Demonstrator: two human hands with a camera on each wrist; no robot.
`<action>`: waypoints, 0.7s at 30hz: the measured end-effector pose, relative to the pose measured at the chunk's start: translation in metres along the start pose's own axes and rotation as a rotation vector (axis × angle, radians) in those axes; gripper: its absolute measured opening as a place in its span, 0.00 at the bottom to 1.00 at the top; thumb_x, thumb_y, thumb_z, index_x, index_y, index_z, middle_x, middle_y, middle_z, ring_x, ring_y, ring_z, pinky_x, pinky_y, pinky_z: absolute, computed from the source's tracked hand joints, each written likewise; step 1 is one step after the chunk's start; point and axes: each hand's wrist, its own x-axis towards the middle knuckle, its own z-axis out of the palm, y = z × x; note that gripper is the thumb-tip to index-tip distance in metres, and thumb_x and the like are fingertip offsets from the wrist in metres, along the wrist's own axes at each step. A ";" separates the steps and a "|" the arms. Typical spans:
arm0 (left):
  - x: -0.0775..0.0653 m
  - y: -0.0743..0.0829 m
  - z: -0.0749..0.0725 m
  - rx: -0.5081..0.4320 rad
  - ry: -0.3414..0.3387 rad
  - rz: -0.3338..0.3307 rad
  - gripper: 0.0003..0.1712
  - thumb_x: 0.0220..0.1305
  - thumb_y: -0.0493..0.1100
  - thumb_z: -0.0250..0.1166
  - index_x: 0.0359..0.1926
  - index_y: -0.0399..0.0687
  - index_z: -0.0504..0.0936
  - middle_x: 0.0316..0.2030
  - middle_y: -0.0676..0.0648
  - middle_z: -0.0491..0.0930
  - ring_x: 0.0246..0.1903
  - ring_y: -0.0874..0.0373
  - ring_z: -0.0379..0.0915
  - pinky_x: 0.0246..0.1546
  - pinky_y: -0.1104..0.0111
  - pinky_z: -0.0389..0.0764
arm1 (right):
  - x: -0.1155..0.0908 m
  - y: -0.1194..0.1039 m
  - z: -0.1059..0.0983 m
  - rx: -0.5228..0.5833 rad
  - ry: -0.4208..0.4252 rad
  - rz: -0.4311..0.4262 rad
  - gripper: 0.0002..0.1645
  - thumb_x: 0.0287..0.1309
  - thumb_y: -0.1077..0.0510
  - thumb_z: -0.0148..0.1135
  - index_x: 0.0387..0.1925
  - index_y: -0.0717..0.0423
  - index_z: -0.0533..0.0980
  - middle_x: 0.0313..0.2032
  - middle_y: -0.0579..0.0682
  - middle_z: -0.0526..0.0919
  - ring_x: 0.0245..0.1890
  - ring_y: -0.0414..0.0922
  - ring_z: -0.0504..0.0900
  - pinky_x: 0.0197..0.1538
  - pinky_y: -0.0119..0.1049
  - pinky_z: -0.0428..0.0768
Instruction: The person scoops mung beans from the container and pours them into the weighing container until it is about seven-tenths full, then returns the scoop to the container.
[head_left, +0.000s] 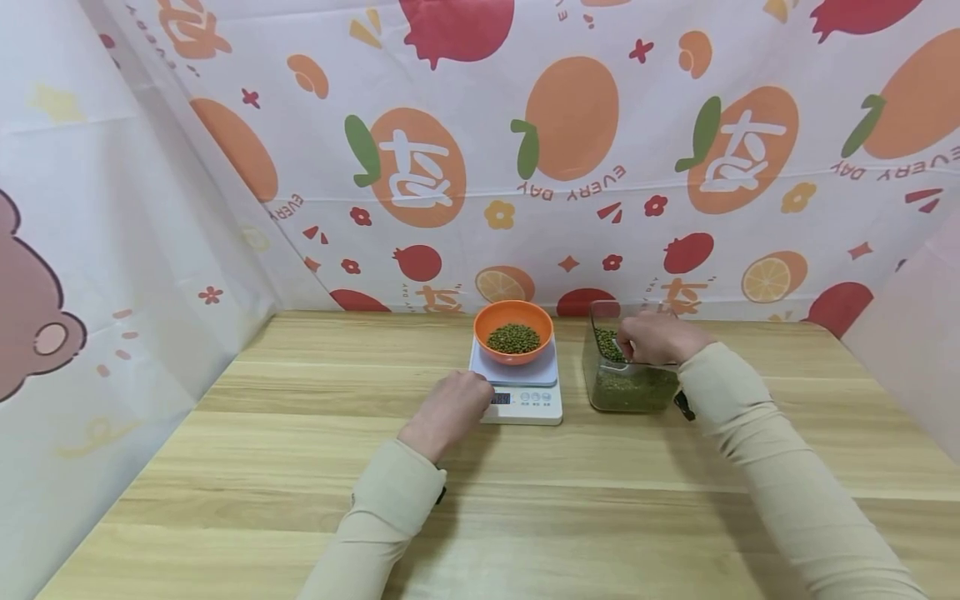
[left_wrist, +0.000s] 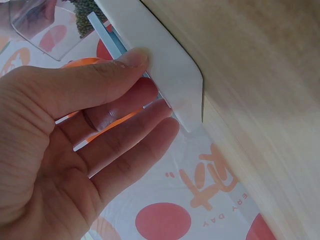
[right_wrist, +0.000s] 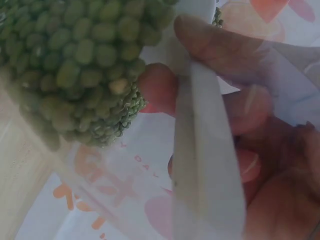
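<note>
In the head view my left hand [head_left: 452,408] is at the left front edge of a white kitchen scale [head_left: 536,408]. The left wrist view shows its thumb and fingertips touching the scale's side, fingers only slightly bent. On the scale's platform sits an orange bowl [head_left: 513,312] holding green mung beans [head_left: 513,338]. To the right, my right hand [head_left: 660,337] reaches into a clear container [head_left: 630,402] of mung beans. In the right wrist view its fingers curl round a white handle [right_wrist: 212,150], seemingly a spoon's; its far end is mostly hidden.
Both things stand near the back of the wooden table [head_left: 300,400], close to a fruit-print cloth [head_left: 480,225] hanging behind. Another cloth [head_left: 135,250] hangs along the left side. The container's wall rises beside the right hand.
</note>
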 end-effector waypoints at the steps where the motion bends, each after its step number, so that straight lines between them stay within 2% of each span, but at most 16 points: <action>1: 0.000 0.000 0.000 -0.004 0.005 0.002 0.10 0.44 0.24 0.59 0.17 0.42 0.76 0.15 0.48 0.74 0.14 0.60 0.61 0.15 0.67 0.71 | 0.000 0.000 0.000 -0.002 -0.004 0.002 0.16 0.42 0.73 0.50 0.19 0.50 0.75 0.22 0.44 0.74 0.24 0.43 0.68 0.27 0.38 0.69; 10: 0.000 0.000 0.000 0.009 0.020 0.009 0.10 0.44 0.25 0.60 0.16 0.42 0.76 0.14 0.48 0.73 0.13 0.60 0.60 0.14 0.67 0.71 | -0.003 0.002 -0.001 0.023 0.015 -0.038 0.14 0.42 0.71 0.51 0.19 0.50 0.74 0.22 0.43 0.74 0.23 0.42 0.67 0.30 0.41 0.69; 16: 0.001 0.000 0.001 0.016 -0.015 -0.013 0.09 0.46 0.26 0.60 0.19 0.42 0.78 0.15 0.48 0.75 0.13 0.60 0.61 0.15 0.68 0.70 | -0.004 0.007 0.000 0.085 0.042 -0.099 0.13 0.42 0.71 0.51 0.18 0.49 0.74 0.21 0.43 0.73 0.21 0.41 0.67 0.26 0.37 0.69; 21: 0.000 0.000 0.000 0.007 -0.027 -0.020 0.09 0.46 0.26 0.60 0.19 0.42 0.78 0.15 0.49 0.74 0.14 0.60 0.61 0.15 0.68 0.69 | -0.004 0.009 0.003 0.066 0.044 -0.094 0.11 0.44 0.69 0.56 0.19 0.49 0.74 0.21 0.42 0.74 0.22 0.40 0.67 0.27 0.38 0.69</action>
